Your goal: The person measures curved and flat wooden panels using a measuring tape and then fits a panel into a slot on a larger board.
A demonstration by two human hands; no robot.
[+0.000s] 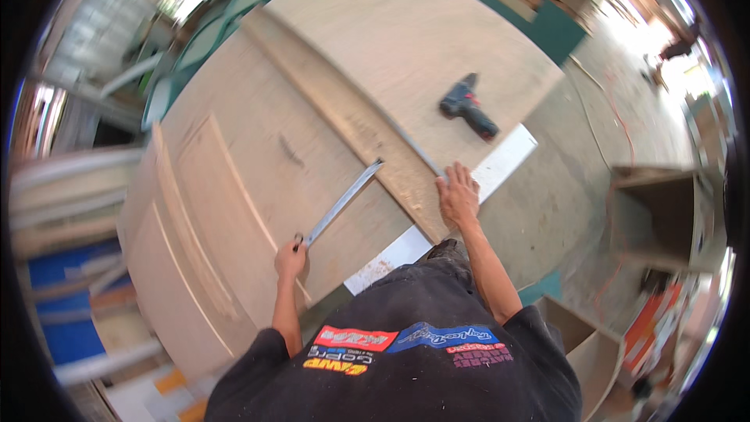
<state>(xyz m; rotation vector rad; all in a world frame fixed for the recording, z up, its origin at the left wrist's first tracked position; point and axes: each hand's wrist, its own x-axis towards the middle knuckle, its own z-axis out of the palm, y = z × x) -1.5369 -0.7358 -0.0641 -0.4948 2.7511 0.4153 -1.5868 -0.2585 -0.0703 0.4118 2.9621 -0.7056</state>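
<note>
Fingers wrapped, my left hand (291, 260) is closed around the near end of a long, straight silver metal strip (344, 202) with a small dark ring at that end. Its exact kind I cannot make out. The strip's far end meets the edge of a long wooden board (344, 113) lying across a wide plywood sheet (266, 109). My right hand (459, 194) lies flat, fingers spread, by the board's near right end and the thin grey edge beside it. A dark cordless drill (469, 107) rests on its side on the pale panel beyond.
Narrow wooden strips (187, 219) lie at the left of the sheet. White panel ends (506, 160) stick out underneath. Green chairs (187, 47) stand at the far left. An open box-shaped cabinet (656, 215) and cords (598, 98) are on the concrete floor to the right.
</note>
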